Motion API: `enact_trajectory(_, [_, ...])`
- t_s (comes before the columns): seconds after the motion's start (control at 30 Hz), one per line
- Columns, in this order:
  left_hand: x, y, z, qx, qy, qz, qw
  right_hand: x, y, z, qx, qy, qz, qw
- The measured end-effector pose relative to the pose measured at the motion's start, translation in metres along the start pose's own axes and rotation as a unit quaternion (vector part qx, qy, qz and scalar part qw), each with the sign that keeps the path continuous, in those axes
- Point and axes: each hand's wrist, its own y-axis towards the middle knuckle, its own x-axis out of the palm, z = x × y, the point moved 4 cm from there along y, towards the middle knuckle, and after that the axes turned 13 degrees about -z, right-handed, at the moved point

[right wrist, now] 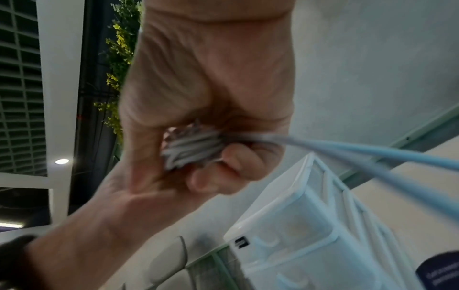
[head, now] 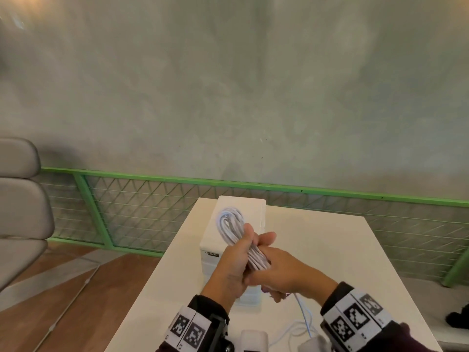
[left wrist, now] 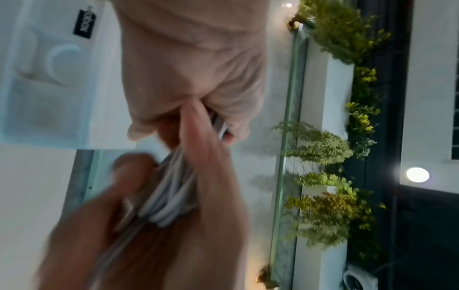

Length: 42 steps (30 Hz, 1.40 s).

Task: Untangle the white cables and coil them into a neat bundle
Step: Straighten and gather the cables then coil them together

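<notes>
I hold the white cables (head: 232, 226) up above the desk (head: 317, 250), gathered into a long coil of many loops. My left hand (head: 234, 260) is wrapped around the middle of the coil, thumb on top, with the looped end sticking out past my fingers toward the wall. My right hand (head: 284, 273) is closed around the lower part of the same coil, just beside my left, the two touching. In the right wrist view my fingers (right wrist: 238, 160) curl over the bunched strands, and two loose strands (right wrist: 372, 155) run out from my fist. In the head view a free length of cable (head: 303, 313) hangs from under my right hand down to the desk. A white drawer box (head: 243, 207) stands on the desk behind and below the coil.
</notes>
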Motion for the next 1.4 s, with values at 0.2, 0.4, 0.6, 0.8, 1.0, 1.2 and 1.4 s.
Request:
enact_trajectory(0.2, [-0.057,-0.005,0.054,0.116,-0.113,0.144,0.976,-0.062,-0.036,0.046,0.106,-0.08,0.048,0.99])
enact_trajectory(0.4, [-0.085,-0.012,0.063,0.133,-0.153,0.169,0.965,-0.141,-0.087,0.053,0.076,-0.063,0.271,0.957])
enact_trajectory(0.6, [-0.08,-0.015,0.07,0.162,-0.123,0.191,0.96,-0.149,-0.091,0.053,0.077,-0.092,0.341,0.932])
enact_trajectory(0.8, [-0.039,-0.012,0.058,0.13,-0.113,0.13,0.976,-0.082,-0.057,0.007,0.074,-0.248,0.184,0.948])
enact_trajectory(1.0, [-0.012,-0.003,0.045,0.114,-0.176,0.08,0.975,0.002,-0.014,-0.016,-0.084,0.021,0.012,0.996])
enact_trajectory(1.2, [-0.043,-0.005,0.056,0.15,-0.223,0.133,0.954,-0.001,-0.017,0.013,-0.043,-0.198,0.148,0.968])
enact_trajectory(1.4, [-0.04,-0.009,0.028,0.073,0.013,0.209,0.975,0.03,-0.018,-0.006,-0.005,-0.471,0.018,0.882])
